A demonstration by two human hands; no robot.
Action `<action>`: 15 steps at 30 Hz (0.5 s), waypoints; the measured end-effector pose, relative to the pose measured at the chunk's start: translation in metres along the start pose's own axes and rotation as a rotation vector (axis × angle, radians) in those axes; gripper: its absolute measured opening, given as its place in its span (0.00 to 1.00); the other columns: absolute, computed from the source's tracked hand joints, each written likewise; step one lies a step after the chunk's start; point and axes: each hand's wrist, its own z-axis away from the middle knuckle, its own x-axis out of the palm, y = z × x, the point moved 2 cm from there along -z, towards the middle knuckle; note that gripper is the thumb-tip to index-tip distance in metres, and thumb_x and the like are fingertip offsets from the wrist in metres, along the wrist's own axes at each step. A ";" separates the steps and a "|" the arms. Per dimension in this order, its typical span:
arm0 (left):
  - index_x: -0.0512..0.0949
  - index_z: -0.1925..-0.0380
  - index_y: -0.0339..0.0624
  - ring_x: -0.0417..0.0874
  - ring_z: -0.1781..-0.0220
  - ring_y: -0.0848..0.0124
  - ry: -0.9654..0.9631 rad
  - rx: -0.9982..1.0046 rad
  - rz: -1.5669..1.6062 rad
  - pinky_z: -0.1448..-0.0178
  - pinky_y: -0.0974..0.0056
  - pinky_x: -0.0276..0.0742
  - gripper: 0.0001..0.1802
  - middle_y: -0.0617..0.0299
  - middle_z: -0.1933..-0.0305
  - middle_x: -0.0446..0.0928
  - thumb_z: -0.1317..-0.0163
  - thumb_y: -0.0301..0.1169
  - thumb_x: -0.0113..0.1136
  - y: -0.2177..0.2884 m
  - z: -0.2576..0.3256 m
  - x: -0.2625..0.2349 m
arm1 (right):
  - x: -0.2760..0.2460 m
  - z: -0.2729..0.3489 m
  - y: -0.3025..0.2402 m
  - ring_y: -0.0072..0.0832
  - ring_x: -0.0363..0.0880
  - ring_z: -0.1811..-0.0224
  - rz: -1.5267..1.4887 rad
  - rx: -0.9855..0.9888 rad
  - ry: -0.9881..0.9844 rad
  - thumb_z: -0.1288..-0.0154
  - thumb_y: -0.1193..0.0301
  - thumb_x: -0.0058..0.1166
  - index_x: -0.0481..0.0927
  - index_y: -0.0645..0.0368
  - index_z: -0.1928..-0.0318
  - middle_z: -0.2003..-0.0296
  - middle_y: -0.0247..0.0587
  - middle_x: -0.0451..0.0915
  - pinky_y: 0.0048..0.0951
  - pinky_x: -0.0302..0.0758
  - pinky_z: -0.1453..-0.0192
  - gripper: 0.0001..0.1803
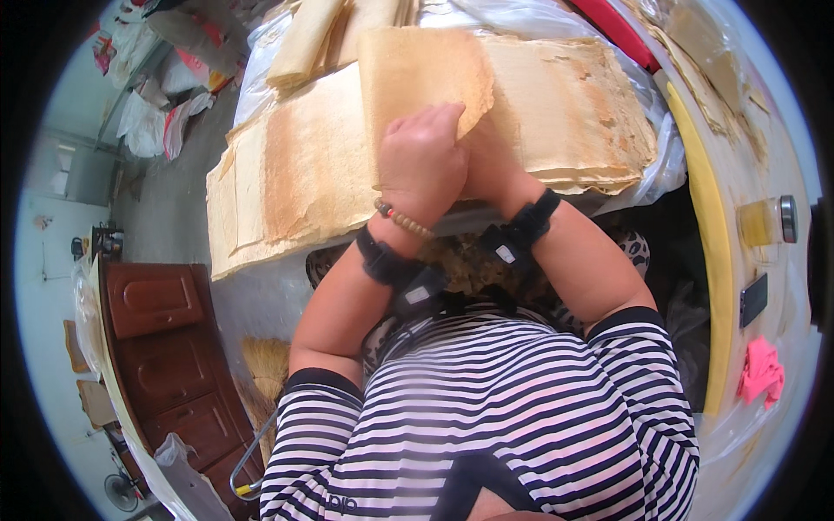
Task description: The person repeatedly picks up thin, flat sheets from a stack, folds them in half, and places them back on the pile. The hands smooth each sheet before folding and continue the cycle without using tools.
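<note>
Before me lies a wide stack of thin tan sheets (321,148) with ragged, layered edges and brownish bands. A single darker tan sheet (417,65) is lifted and curled up over the middle of the stack. My left hand (423,161), with a beaded bracelet at the wrist, is closed with its fingers bent on this lifted sheet's near part. My right hand (489,165) is close beside it, partly under the curled sheet. The sheet and my left hand hide its fingers. Both wrists wear black straps.
Folded tan sheets (304,39) lie at the far edge on white plastic. On the right, a table with a yellow edge (708,217) bears a lidded jar (764,221), a phone (753,300) and a pink cloth (762,373). At left stand a brown cabinet (165,373) and a straw broom (265,365).
</note>
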 end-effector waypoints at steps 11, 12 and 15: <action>0.86 0.50 0.42 0.88 0.47 0.49 -0.181 -0.090 0.048 0.44 0.50 0.84 0.13 0.50 0.50 0.88 0.32 0.32 0.60 0.008 -0.011 0.019 | -0.029 0.001 0.047 0.38 0.77 0.34 -1.839 0.617 0.436 0.17 0.45 0.47 0.73 0.68 0.33 0.37 0.51 0.80 0.39 0.72 0.27 0.36; 0.85 0.50 0.41 0.88 0.46 0.49 -0.138 -0.021 0.040 0.42 0.50 0.83 0.14 0.50 0.49 0.88 0.32 0.31 0.60 0.010 -0.009 0.023 | -0.026 0.001 0.053 0.38 0.78 0.36 -1.754 0.714 0.442 0.18 0.46 0.48 0.74 0.67 0.34 0.39 0.51 0.81 0.38 0.73 0.28 0.34; 0.85 0.52 0.45 0.87 0.46 0.55 -0.253 0.056 -0.065 0.42 0.54 0.82 0.14 0.55 0.51 0.87 0.38 0.32 0.68 0.022 -0.006 0.030 | -0.023 -0.003 0.077 0.38 0.80 0.46 -1.283 0.673 0.385 0.22 0.55 0.53 0.79 0.65 0.39 0.48 0.48 0.84 0.37 0.76 0.35 0.25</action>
